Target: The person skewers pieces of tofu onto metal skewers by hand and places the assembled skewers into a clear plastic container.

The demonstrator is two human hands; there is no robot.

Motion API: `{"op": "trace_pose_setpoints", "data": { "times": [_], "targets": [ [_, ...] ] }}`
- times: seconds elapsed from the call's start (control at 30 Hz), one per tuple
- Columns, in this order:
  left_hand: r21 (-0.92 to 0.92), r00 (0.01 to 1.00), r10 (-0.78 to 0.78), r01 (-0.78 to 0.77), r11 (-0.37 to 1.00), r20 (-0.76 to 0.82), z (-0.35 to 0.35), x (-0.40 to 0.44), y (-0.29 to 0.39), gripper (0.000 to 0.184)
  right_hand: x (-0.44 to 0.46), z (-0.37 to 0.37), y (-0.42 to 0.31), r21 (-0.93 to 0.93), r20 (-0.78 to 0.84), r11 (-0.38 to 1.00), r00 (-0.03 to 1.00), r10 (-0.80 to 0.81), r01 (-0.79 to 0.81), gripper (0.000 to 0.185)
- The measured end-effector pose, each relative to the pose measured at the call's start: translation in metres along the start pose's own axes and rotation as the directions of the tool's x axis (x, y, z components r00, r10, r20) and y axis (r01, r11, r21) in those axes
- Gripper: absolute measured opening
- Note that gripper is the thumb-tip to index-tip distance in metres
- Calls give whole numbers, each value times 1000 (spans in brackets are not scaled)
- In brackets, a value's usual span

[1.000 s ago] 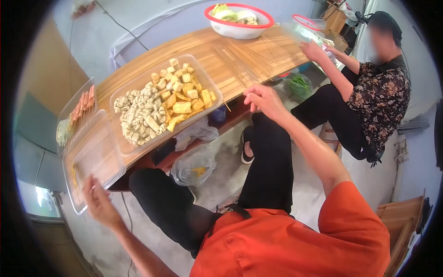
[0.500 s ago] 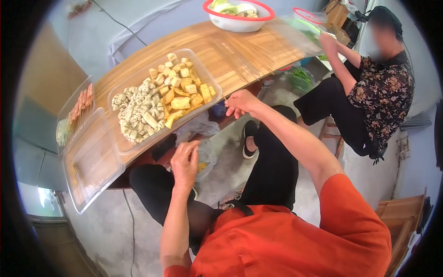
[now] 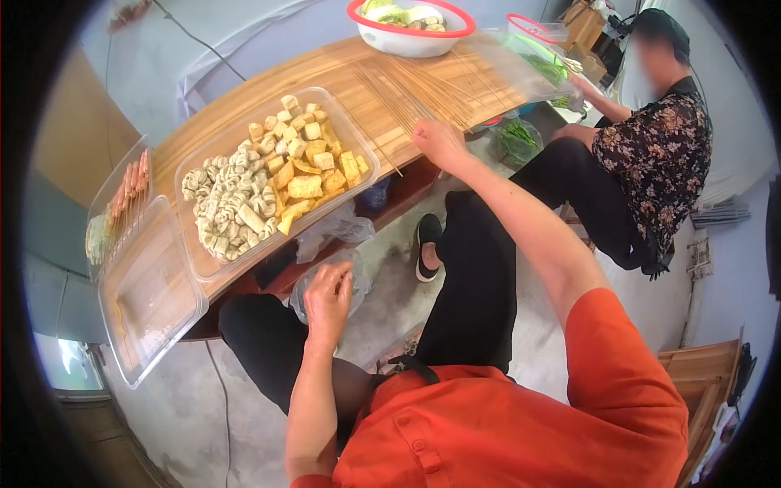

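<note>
My right hand (image 3: pixel 442 146) is at the table's near edge, beside the loose wooden skewers (image 3: pixel 407 93). Its fingers are curled in, and what they hold, if anything, is hidden. Over my lap, my left hand (image 3: pixel 329 297) is raised with bent fingers pressed together; nothing clear shows in it. A clear plastic tub (image 3: pixel 338 191) stands left of my right hand. In it are knotted tofu strips (image 3: pixel 232 199), pale tofu cubes (image 3: pixel 285 130) and yellow fried tofu pieces (image 3: pixel 305 187).
A shallow clear container (image 3: pixel 154 305) juts over the table's left edge, beside a tray of skewered pink pieces (image 3: pixel 130 187). A red-rimmed white basin (image 3: pixel 407 41) holds vegetables at the back. Plastic bags (image 3: pixel 333 228) hang below the edge. A co-worker (image 3: pixel 651 154) sits at right near greens.
My right hand has moved up and right, from the tub's corner to the skewers, and its fingers have curled in. My left hand has dropped slightly. The view has shifted a little.
</note>
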State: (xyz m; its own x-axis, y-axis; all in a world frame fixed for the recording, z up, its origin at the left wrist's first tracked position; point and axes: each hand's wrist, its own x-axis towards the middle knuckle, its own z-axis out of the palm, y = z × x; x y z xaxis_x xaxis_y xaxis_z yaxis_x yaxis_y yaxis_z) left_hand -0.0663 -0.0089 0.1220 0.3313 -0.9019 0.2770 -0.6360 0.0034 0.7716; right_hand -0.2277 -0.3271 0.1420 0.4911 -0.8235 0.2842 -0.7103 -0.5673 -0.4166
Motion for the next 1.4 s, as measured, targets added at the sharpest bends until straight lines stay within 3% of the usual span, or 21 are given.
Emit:
{"op": "trace_pose_setpoints", "data": {
  "times": [0.03, 0.1, 0.3, 0.63, 0.8, 0.93, 1.03, 1.1, 1.13, 1.2, 1.33, 1.4],
  "targets": [
    [3, 1000, -5, 5, 1000, 5, -1, -1, 2, 17, 5, 1, 2, -3, -4, 1000, 1000, -2, 2, 13],
    [3, 1000, -10, 10, 1000, 7, -1, -3, 2, 17, 14, 5, 0, -222, 52, 975, 999, 13, -1, 13],
    [24, 1000, 3, -3, 1000, -5, -5, -3, -4, 15, 37, 9, -12, -394, 172, 918, 977, 125, -48, 20],
    [-42, 996, 79, -81, 996, -30, -13, -20, -6, 15, 32, -21, -28, -458, 237, 885, 949, 209, -81, 23],
    [-51, 995, 93, -94, 994, -17, -18, -24, -7, 15, 17, -26, -36, -499, 122, 859, 971, 204, -118, 25],
    [-60, 995, 98, -96, 994, 23, -21, -36, -8, 15, 8, -38, -40, -503, 137, 849, 956, 261, -160, 27],
    [-53, 995, 88, -86, 995, 43, -21, -31, -10, 15, 14, -40, -29, -378, 132, 894, 942, 308, -239, 25],
    [-47, 995, 93, -91, 995, 40, -23, -36, -5, 15, 11, -51, -30, -261, 272, 911, 881, 388, -320, 18],
    [-48, 995, 89, -87, 995, 45, -22, -37, -5, 15, 13, -46, -18, -262, 271, 910, 881, 388, -320, 18],
    [-53, 995, 90, -87, 995, 52, -18, -35, -9, 15, 14, -37, -3, 27, 314, 917, 874, 371, -399, 20],
    [-56, 992, 108, -105, 993, 63, -20, -36, -3, 15, 9, -44, -2, 91, 315, 905, 874, 370, -415, 22],
    [-61, 992, 104, -100, 993, 68, -20, -36, -3, 15, 8, -44, -1, 287, 365, 848, 869, 333, -445, 20]
  ]
}}
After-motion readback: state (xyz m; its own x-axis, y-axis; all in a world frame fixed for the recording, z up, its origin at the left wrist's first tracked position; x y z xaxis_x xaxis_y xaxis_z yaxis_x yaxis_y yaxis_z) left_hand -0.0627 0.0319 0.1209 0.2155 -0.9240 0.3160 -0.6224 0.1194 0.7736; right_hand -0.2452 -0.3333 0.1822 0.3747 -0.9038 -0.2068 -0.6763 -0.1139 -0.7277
